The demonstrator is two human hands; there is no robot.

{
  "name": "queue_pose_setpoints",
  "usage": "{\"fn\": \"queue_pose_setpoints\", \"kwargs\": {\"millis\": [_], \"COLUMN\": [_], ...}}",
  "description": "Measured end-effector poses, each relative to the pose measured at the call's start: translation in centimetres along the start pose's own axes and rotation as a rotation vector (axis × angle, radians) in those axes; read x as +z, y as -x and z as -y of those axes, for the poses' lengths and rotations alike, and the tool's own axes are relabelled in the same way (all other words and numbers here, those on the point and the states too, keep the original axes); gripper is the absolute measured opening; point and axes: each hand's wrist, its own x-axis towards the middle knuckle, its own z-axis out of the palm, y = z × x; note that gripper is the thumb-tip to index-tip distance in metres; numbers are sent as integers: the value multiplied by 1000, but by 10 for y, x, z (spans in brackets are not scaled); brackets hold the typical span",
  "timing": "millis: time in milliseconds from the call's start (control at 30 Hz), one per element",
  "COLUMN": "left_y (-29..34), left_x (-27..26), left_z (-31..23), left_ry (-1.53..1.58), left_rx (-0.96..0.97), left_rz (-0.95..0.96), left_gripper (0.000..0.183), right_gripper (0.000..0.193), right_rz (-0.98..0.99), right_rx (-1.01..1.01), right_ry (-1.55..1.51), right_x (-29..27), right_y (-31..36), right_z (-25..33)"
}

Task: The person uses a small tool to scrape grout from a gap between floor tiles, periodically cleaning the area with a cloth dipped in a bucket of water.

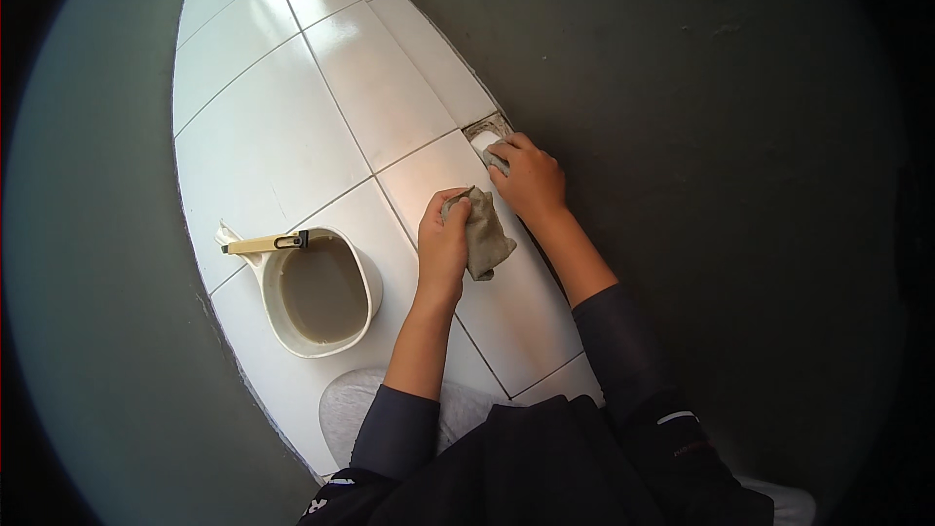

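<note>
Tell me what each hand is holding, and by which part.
The left hand pinches a crumpled grey-brown cloth by its upper end. The right hand has fingertips on a small grey piece; whether it is gripped cannot be told.

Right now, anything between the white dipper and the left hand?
Nothing lying there: the head view shows only bare white tile between the dipper and the left hand.

A long strip of white tiles (258, 151) runs ahead of me, crossed by thin dark joints (337, 103). Bright light glares off its far end. Dull grey surfaces (97, 234) flank both sides, floor or wall I can't tell; faint scuffs (724, 28) mark the right one.
</note>
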Motion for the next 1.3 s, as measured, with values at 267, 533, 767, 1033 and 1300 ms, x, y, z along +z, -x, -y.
{"fn": "queue_pose_setpoints", "kwargs": {"millis": [267,533,767,1033,1300], "left_y": [2,5,-2,4,7], "left_x": [0,3,-10,1,7], "left_z": [-1,-3,-4,-1,2], "left_ry": [67,117,69,99,91], "left_rx": [-4,-18,-29,-67,-88], "left_rz": [-3,-2,24,35,77], "left_gripper": [22,24,24,23,22], "right_gripper": [28,22,23,30,24], "right_rz": [27,-56,-15,27,-72], "right_rx": [58,-32,17,74,62], "right_ry": [82,33,10,98,62], "right_x": [-51,3,6,-52,-2], "right_y": [158,25,-9,158,28], "right_z": [-39,-6,9,-34,-8]}}
